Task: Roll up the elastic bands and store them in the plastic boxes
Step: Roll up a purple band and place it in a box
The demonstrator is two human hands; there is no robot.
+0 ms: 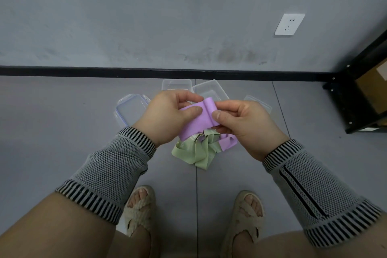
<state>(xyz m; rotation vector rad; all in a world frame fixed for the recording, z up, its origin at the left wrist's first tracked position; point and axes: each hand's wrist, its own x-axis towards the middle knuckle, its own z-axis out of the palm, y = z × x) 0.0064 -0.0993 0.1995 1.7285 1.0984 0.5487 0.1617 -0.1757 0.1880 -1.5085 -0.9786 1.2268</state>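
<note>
A purple elastic band [201,121] is held up between both hands, its top end curled into a small roll. My left hand [169,115] pinches it with thumb on top, and my right hand [243,123] pinches the rolled end. The band's tail hangs down to the floor, where a green elastic band [196,153] lies in a loose heap. Behind my hands on the floor stand clear plastic boxes: one near the wall [176,84], one [209,88] beside it. A clear lid with blue clips [130,109] lies at the left and another clear piece [258,103] at the right.
The grey tiled floor meets a grey wall at a black skirting [104,71]. A black metal shelf [356,94] with a cardboard box stands at the right. A white socket [289,24] is on the wall. My sandalled feet [140,207] are below.
</note>
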